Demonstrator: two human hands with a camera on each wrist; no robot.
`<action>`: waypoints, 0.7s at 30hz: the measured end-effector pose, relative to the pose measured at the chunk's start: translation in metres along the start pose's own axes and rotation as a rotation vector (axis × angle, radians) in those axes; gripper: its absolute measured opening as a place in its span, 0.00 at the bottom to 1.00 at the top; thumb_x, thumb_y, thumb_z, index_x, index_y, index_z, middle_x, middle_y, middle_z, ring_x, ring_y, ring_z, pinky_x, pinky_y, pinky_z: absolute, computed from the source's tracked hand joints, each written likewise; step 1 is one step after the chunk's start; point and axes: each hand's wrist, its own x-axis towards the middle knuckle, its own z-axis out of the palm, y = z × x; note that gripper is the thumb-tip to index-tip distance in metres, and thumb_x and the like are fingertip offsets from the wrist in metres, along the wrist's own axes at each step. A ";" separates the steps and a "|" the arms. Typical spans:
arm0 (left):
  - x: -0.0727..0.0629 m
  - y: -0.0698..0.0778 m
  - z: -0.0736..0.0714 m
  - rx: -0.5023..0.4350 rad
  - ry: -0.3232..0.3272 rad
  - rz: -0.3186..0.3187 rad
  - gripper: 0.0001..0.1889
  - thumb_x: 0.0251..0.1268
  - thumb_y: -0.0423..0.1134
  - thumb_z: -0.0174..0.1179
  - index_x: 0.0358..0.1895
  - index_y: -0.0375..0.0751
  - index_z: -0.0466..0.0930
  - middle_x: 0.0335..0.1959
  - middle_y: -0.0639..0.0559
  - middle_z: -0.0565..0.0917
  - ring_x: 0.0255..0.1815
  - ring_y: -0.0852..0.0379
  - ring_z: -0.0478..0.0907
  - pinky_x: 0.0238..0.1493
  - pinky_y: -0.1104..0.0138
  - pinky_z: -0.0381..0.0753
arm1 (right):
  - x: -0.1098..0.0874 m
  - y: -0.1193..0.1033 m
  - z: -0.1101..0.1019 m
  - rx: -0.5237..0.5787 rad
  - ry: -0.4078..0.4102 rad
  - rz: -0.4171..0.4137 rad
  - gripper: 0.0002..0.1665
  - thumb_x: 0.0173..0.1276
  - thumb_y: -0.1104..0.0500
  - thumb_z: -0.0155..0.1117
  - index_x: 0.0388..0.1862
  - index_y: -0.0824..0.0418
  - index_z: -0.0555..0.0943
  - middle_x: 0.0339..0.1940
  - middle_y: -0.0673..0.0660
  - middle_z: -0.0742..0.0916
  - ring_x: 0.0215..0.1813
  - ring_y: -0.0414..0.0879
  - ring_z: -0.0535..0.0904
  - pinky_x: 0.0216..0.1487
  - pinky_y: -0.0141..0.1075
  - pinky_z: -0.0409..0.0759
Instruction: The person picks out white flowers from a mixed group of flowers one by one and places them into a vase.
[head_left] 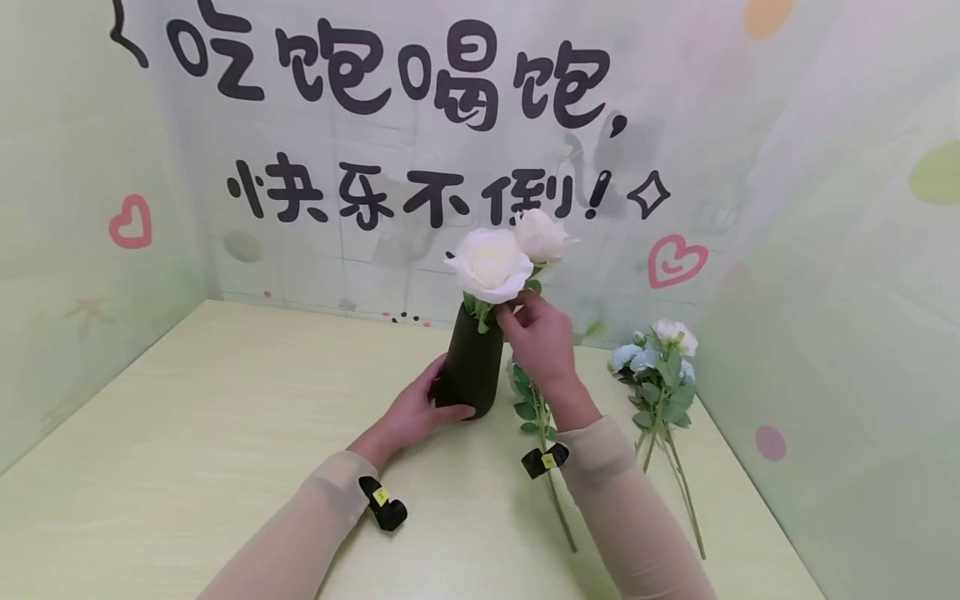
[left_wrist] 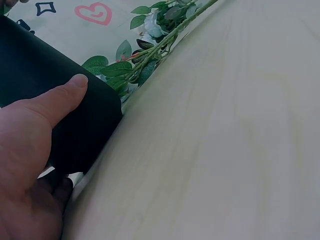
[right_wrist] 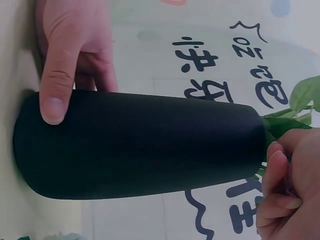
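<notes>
A tall dark vase [head_left: 471, 362] stands on the table, its mouth holding green stems and leaves. Around its lower part, my left hand [head_left: 412, 410] grips it, the thumb [left_wrist: 65, 97] lying along the near side. A large white rose [head_left: 491, 267] blooms over the mouth, with a pale pink rose [head_left: 540, 236] just behind and to its right. At the rim, my right hand [head_left: 543, 343] has its fingers curled and pinches a flower stem among the leaves [right_wrist: 285, 122]. The fingers hide most of that stem.
A leafy flower stem [head_left: 551, 492] lies on the table under the right forearm. Farther right, blue and white flowers [head_left: 660, 362] on long stems lie near the right wall. A printed backdrop [head_left: 300, 250] rises behind the table [head_left: 187, 417].
</notes>
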 end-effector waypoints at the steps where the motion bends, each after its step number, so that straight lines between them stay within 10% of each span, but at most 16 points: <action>1: 0.000 0.000 0.000 0.002 -0.001 0.003 0.51 0.66 0.48 0.80 0.88 0.58 0.58 0.79 0.43 0.75 0.79 0.39 0.73 0.84 0.41 0.66 | -0.001 0.000 0.001 -0.009 -0.006 0.002 0.10 0.79 0.55 0.66 0.47 0.59 0.89 0.20 0.57 0.87 0.17 0.41 0.78 0.25 0.35 0.75; 21: 0.001 -0.004 0.000 -0.003 -0.003 0.002 0.51 0.67 0.49 0.80 0.88 0.59 0.59 0.79 0.42 0.76 0.78 0.39 0.73 0.84 0.39 0.65 | -0.019 0.015 -0.005 0.059 0.040 0.004 0.12 0.78 0.52 0.70 0.51 0.58 0.88 0.19 0.53 0.83 0.20 0.43 0.75 0.24 0.35 0.71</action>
